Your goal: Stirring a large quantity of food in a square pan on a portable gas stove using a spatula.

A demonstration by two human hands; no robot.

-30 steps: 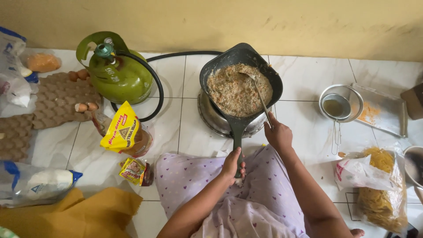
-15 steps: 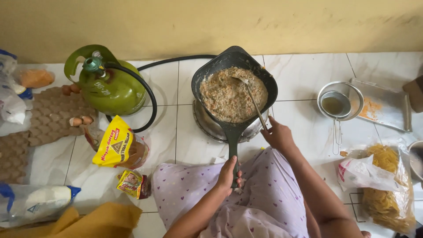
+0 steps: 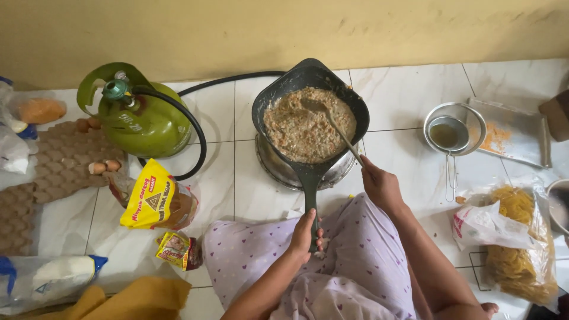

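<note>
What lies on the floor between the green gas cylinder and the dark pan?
Head view: bare white tile between green gas cylinder and dark pan, with only the black hose arcing across.

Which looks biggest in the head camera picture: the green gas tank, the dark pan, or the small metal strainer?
1. Green gas tank and dark pan: they look about alike, too close to rank.
2. Small metal strainer: clearly the smallest.

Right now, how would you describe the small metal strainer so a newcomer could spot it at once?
Start at the dark pan of grainy food on the burner, mid-floor. Look right past the right hand stirring with a spoon: the strainer lies on white tile beside a flat metal tray. It alone is round, wire-handled, with a mesh bowl.
</note>
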